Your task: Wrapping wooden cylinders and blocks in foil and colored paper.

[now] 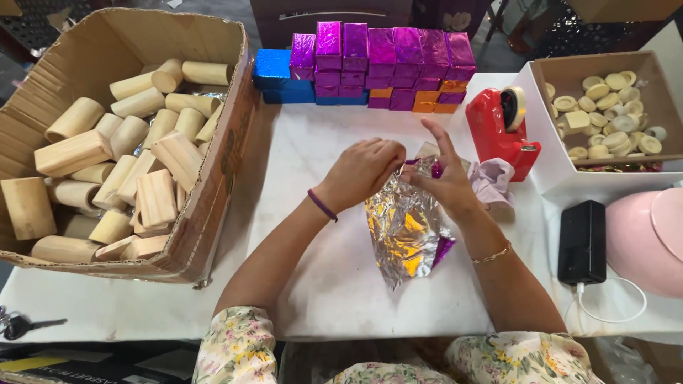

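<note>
My left hand [363,171] and my right hand [445,178] meet over the middle of the white table [299,178], both pinching the top of a crumpled sheet of foil [409,231], silver inside and purple outside. The sheet hangs down from my fingers toward me. Whether a block is inside the foil is hidden. Behind my hands stands a row of foil-wrapped blocks [384,64], mostly purple, with blue ones on the left and a few orange ones low on the right.
A large cardboard box [220,163] of plain wooden blocks fills the left. A red tape dispenser [501,128], a white box of small round wooden pieces [605,107], a black power bank [582,242] with cable, a pink bowl [647,238] and keys [21,326] surround the area.
</note>
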